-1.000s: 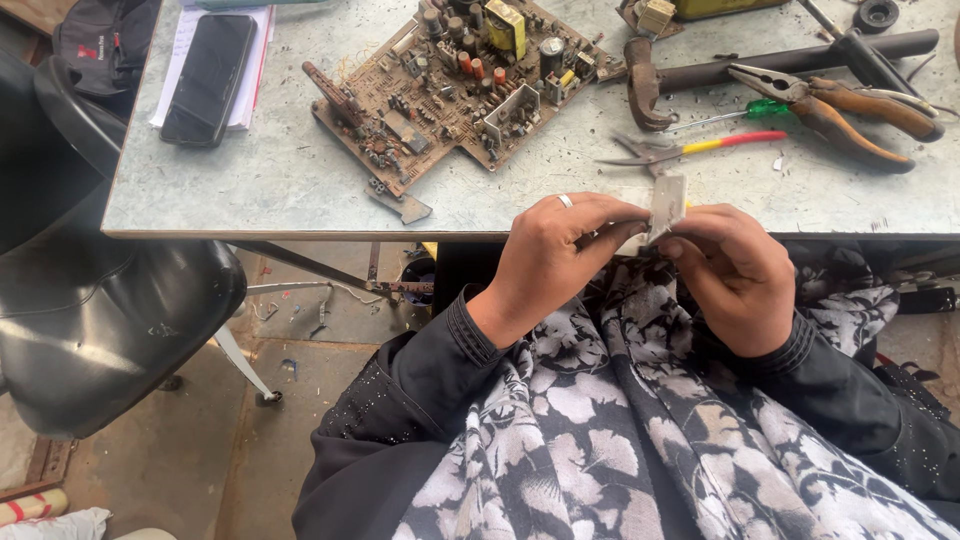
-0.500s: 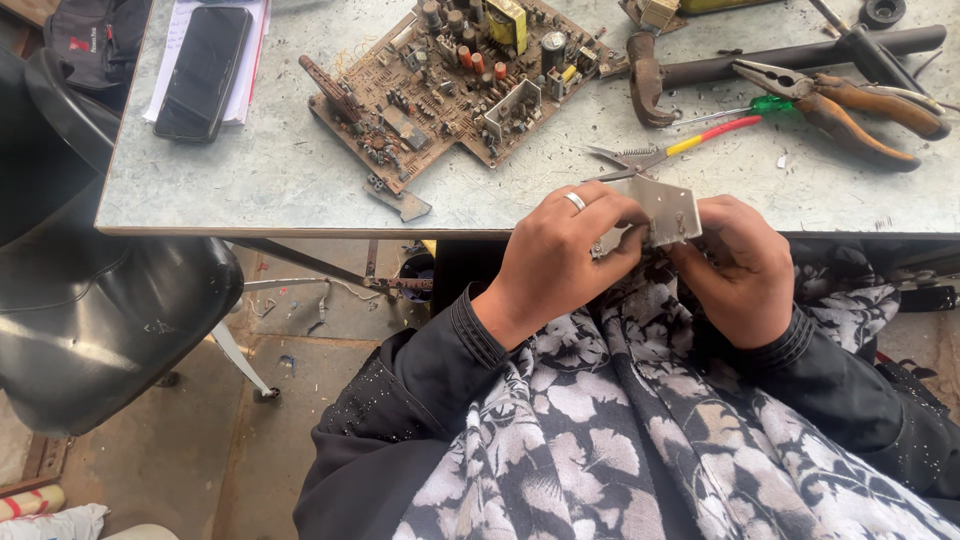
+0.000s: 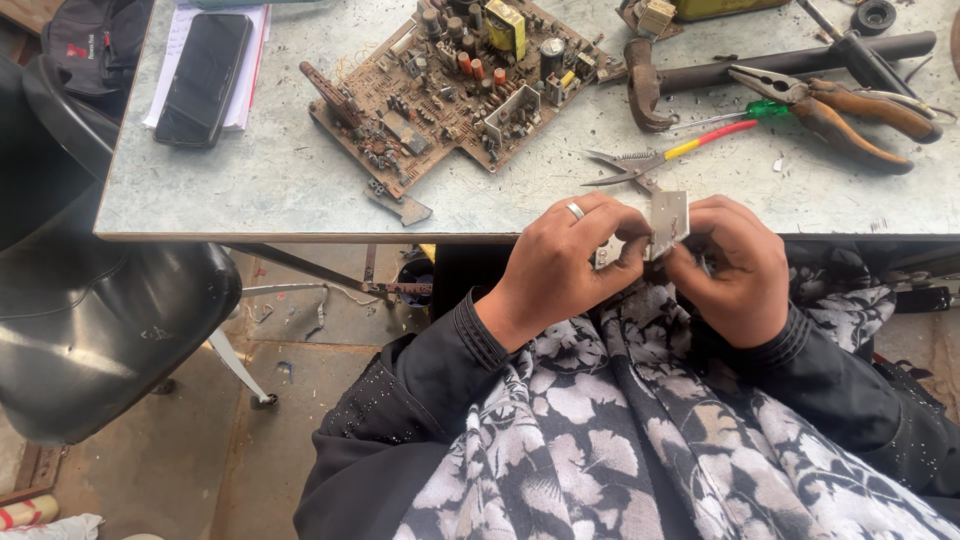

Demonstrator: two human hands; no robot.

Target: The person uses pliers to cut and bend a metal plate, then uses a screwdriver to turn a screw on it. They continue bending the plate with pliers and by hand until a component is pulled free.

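My left hand, with a ring on one finger, and my right hand both pinch a small silvery metal plate at the near edge of the table, above my lap. The plate stands nearly on edge between my fingertips, and its lower part is hidden by my fingers. A patterned black-and-white cloth covers my lap below the hands.
On the pale worn table lie a brown circuit board, a black phone on papers, small snips, a screwdriver, pliers and a hammer. A black chair stands at left.
The metal plate has been turned in my fingers, from lying flat and wide to standing nearly on edge. Both hands stay at the table's near edge.
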